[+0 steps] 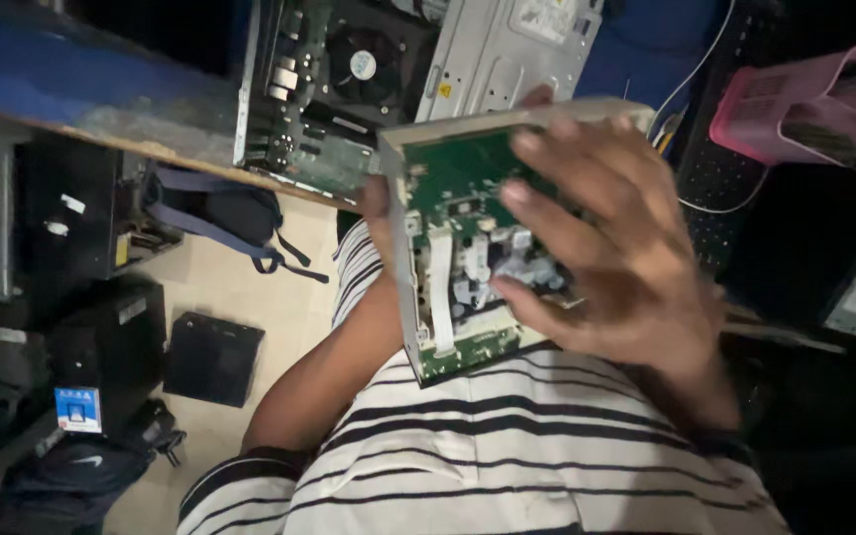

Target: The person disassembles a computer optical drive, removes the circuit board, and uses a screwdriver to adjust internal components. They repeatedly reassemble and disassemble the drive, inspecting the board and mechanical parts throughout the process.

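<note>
**Drive unit held bare-boarded over striped shirt**

Drive unit (468, 248), a beige-cased box with its green circuit board exposed, sits in both hands of a person in a black-and-white striped shirt (507, 456), seen from the head camera looking down. It is held in the air just above the chest and tilted, board side facing the camera, with a white ribbon cable (441, 292) running down its left part.

The right hand (626, 258) is spread wide across the board face, its fingers (557, 223) curled over the components and its thumb pressing the lower edge, so the grip is closed on the unit. The left hand (376, 213) is mostly hidden behind the casing; only a thumb and part of the palm show at the left rim, touching the unit, and how far its fingers wrap around the back cannot be told.

Behind the unit, an opened computer chassis (349, 79) lies on a worktop (81, 109), its motherboard and a round black fan (361, 64) showing. A pink plastic basket (795, 99) sits at upper right. Below on the tiled floor (289, 307) are a blue-strapped backpack (210, 213), a flat black box (213, 359) and dark computer cases (101, 347).
</note>
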